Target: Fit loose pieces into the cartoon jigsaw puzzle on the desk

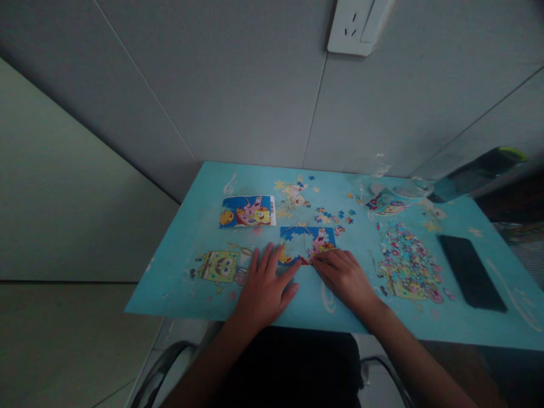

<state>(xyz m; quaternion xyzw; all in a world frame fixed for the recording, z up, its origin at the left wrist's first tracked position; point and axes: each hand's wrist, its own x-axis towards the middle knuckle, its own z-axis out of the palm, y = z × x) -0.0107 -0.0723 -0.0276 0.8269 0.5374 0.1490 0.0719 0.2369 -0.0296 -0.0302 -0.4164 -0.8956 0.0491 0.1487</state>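
Note:
A partly assembled cartoon jigsaw puzzle (306, 241) lies in the middle of a light blue table (199, 238). My left hand (266, 286) rests flat on the table just left of the puzzle, fingers spread, fingertips at its lower left corner. My right hand (344, 275) lies at the puzzle's lower edge with fingers together, pressing on pieces there; whether it holds a piece is hidden. A printed reference picture (247, 211) of the same cartoon lies beyond my left hand. Several loose pieces (334, 216) are scattered behind the puzzle.
A black phone (471, 271) lies flat at the right. A clear plastic bag (393, 199) with a printed insert sits at the back right. A dark bottle (476, 173) lies at the far right. A wall socket (352, 25) is overhead. Chair arms (159, 365) flank my lap.

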